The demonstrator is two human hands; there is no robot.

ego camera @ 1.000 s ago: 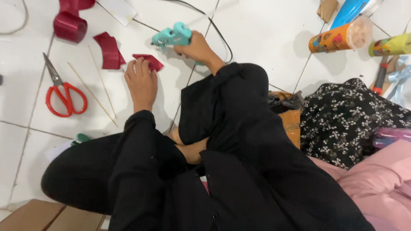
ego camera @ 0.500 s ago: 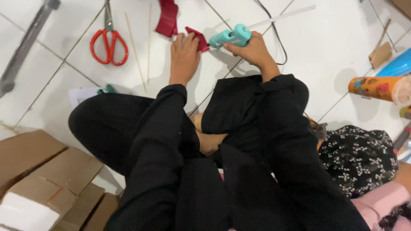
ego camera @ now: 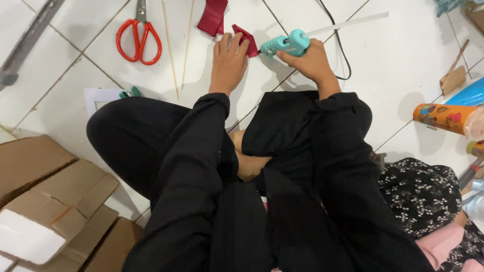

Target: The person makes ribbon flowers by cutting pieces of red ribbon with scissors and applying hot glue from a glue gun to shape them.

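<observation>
Seemingly mid-gluing: on the white tile floor point(ego camera: 403, 65), our left hand point(ego camera: 229, 58) presses fingers flat on a folded red ribbon piece point(ego camera: 245, 39); our right hand point(ego camera: 310, 63) grips a teal glue gun point(ego camera: 285, 44), nozzle touching it. Next calls for steady pressure.

Your clothing is black throughout. Both arms carry long black sleeves of a finely textured fabric, each ending at the wrist, so the left hand point(ego camera: 229, 60) and the right hand point(ego camera: 310, 63) are bare. No rings, watch or gloves show on either hand. Your legs are covered in the same black cloth, loose and creased, with folds gathered near the middle. One bare foot shows between the folds of the garment, partly hidden by it.
</observation>
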